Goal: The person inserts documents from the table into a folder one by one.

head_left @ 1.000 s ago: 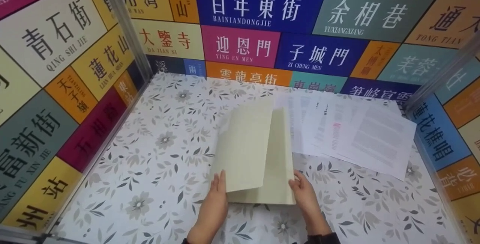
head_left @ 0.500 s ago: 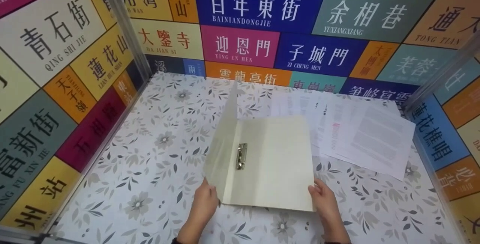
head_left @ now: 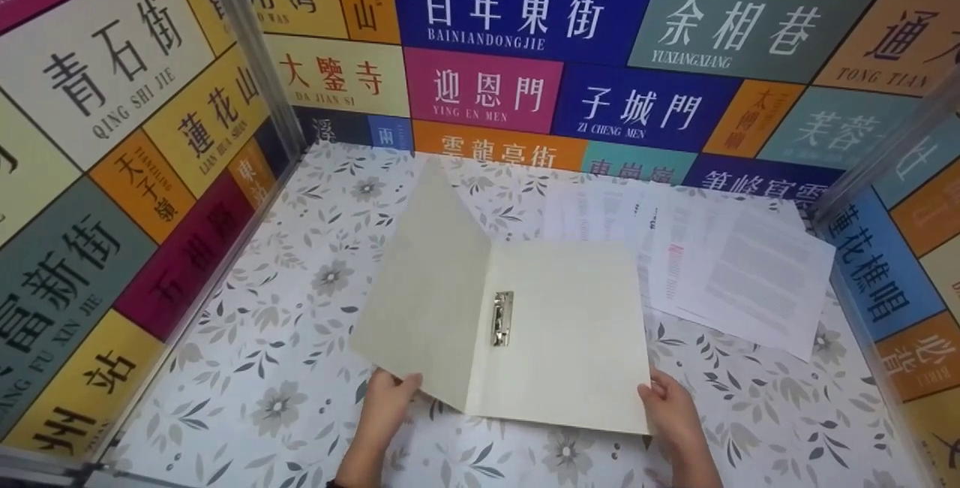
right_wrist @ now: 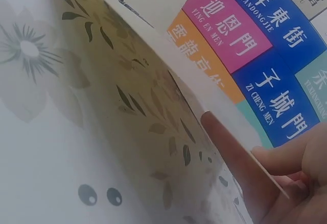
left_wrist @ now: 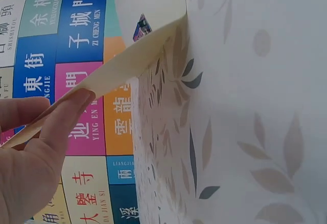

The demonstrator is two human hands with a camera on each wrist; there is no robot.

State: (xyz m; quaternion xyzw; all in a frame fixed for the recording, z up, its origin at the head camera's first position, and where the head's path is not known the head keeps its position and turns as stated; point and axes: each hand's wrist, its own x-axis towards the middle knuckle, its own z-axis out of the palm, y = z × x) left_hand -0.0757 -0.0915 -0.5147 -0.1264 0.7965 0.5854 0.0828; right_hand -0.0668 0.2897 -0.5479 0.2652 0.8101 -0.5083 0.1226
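Observation:
A cream file folder stands spread wide above the patterned table, its left cover tilted up. Near the fold a metal clip is fixed inside, with no papers under it. My left hand pinches the lower edge of the left cover between thumb and fingers; the left wrist view shows this grip from below, at the thumb. On the far side, my right hand pinches the right edge of the folder near its lower corner. In the right wrist view the folder's edge runs between finger and thumb.
Several printed sheets lie spread and overlapping at the back right, partly behind the folder. The table has a leaf and flower cover. Colourful sign-printed panels wall in the back and both sides.
The folder, nearly closed at first, has been spread: its left cover swung out to the left, baring the metal clip. The left hand moved left and the right hand moved right.

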